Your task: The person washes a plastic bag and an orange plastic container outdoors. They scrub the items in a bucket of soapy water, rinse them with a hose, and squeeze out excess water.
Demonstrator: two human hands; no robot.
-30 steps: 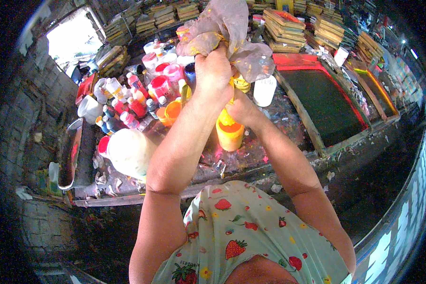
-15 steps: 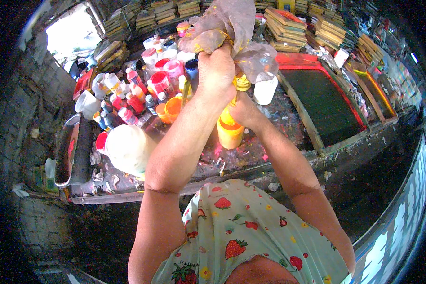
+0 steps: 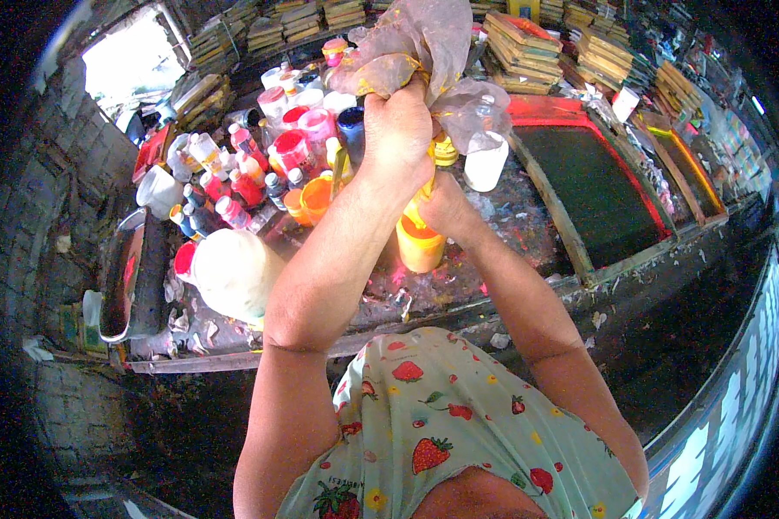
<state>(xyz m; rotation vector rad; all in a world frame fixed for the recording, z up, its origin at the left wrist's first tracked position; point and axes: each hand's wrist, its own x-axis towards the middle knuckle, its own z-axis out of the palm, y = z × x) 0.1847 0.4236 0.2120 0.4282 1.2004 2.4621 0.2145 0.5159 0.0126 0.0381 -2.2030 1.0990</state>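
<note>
A cloudy plastic bag (image 3: 437, 39) smeared with yellow is held up over the table. My left hand (image 3: 396, 130) is closed around its gathered neck. Just below, my right hand (image 3: 441, 205) is closed round the bag's lower, yellow-coated part. Under that hand stands an orange-yellow plastic cup (image 3: 420, 253), upright on the table. Yellow paint covers the bag's low end at the cup's mouth. My forearm and fingers partly hide where the bag meets the cup. Beside my right hand are a yellow-lidded container (image 3: 445, 151) and a white cup (image 3: 486, 166).
Paint pots and bottles, such as a red pot (image 3: 294, 151) and an orange cup (image 3: 317, 197), crowd the left side. A large white jug (image 3: 238, 272) lies near the table edge. A framed screen (image 3: 580, 186) rests at right. Stacked wooden frames (image 3: 521, 54) stand behind.
Both hands keep their hold on the bag and have barely moved. The yellow end of the bag above the cup looks narrower, showing more of the cup's mouth.
</note>
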